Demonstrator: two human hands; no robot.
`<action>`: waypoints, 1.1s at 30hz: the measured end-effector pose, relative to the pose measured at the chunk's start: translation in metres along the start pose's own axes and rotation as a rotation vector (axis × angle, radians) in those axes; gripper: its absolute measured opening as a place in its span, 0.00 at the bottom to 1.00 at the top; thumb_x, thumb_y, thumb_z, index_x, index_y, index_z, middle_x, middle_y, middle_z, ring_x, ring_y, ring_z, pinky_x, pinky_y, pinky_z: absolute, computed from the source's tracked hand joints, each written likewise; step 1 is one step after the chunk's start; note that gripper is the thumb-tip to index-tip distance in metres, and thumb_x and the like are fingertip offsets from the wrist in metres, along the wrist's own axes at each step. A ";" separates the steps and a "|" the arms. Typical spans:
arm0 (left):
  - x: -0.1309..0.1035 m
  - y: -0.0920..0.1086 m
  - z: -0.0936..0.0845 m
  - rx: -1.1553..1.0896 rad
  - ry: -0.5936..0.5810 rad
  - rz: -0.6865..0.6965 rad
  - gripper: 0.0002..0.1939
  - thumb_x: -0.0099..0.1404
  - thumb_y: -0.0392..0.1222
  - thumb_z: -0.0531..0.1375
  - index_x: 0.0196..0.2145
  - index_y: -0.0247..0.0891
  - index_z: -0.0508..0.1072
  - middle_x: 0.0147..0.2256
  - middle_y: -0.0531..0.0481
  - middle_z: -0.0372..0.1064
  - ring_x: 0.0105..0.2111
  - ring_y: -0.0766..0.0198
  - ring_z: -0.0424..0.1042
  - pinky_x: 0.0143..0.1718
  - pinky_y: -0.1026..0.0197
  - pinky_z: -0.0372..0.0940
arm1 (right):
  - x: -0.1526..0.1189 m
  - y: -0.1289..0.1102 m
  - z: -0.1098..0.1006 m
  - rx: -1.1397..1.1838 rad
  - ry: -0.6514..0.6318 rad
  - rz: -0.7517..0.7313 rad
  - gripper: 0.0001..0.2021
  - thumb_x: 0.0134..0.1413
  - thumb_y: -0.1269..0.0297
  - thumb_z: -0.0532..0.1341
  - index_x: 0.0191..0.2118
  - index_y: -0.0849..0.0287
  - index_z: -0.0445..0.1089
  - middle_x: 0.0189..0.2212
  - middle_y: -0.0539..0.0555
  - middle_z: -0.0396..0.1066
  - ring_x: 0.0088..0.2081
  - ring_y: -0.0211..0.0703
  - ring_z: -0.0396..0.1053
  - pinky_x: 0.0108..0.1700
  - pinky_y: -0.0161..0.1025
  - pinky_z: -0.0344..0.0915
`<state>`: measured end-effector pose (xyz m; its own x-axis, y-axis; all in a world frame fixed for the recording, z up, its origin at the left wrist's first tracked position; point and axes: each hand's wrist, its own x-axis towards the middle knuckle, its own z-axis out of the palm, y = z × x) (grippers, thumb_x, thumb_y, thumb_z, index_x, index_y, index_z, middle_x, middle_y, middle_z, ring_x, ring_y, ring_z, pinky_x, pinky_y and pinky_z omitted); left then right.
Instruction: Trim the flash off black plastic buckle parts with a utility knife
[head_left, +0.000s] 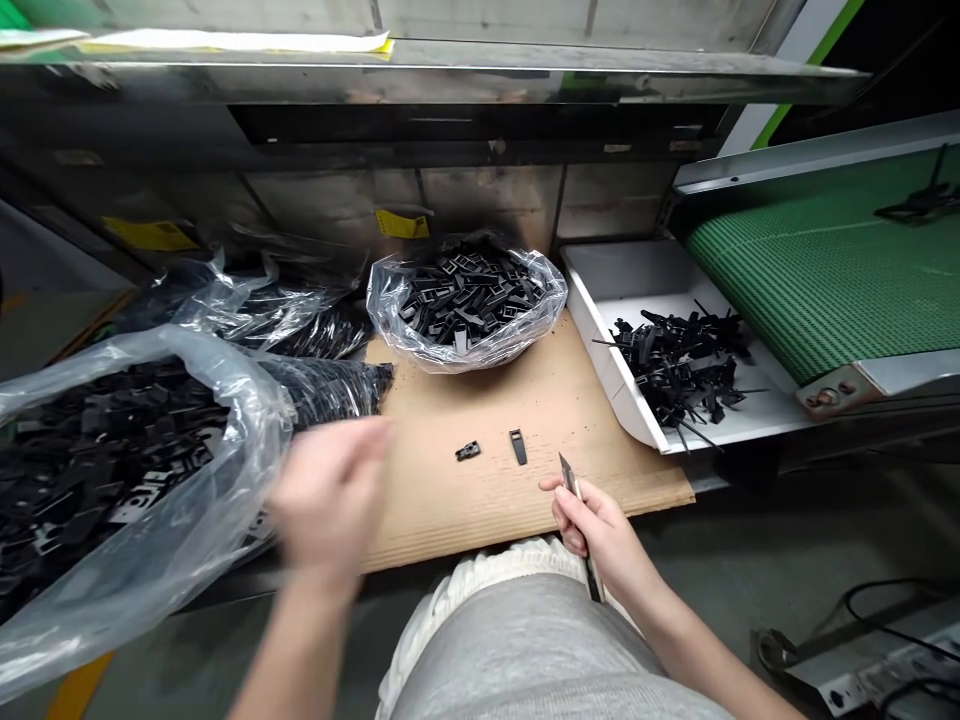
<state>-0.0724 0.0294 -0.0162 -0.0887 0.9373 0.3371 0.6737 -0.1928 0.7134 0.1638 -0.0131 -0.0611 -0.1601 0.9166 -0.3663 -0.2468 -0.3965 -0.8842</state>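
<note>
Cardboard sheet (450, 510) is lying beside clear bag (274, 400). Left hand (330, 490) is showing blurred; can't tell if fingers are holding anything. Right hand (600, 530) is gripping utility knife (571, 480). 2 black plastic parts (518, 448) are lying on cardboard. Probably readying a cut; next needs 1 part steadied.

A green conveyor belt (832, 260) suggests a factory.

The knife blade (567, 473) looks like smooth metal. The small clip (519, 449) is fairly matt plastic, the board (570, 400) beneath it dull corrugated cardboard. Glossy, crinkled film forms the middle bag (388, 300); the tray (765, 408) seems smooth plastic, the conveyor belt (825, 260) finely textured, the shelf (450, 86) scuffed, shiny metal.
</note>
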 end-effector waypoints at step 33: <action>-0.038 0.064 0.025 -0.455 -0.205 -0.006 0.13 0.54 0.35 0.62 0.36 0.52 0.75 0.37 0.60 0.74 0.41 0.68 0.70 0.45 0.72 0.61 | -0.014 -0.054 0.001 -0.871 0.204 -0.821 0.10 0.58 0.70 0.51 0.42 0.61 0.68 0.26 0.54 0.67 0.28 0.38 0.64 0.30 0.35 0.60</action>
<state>-0.0077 -0.0111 0.0008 0.0850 0.9677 0.2373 0.2811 -0.2518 0.9261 0.1789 -0.0048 -0.0076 -0.0851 0.9011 0.4251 0.5334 0.4016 -0.7444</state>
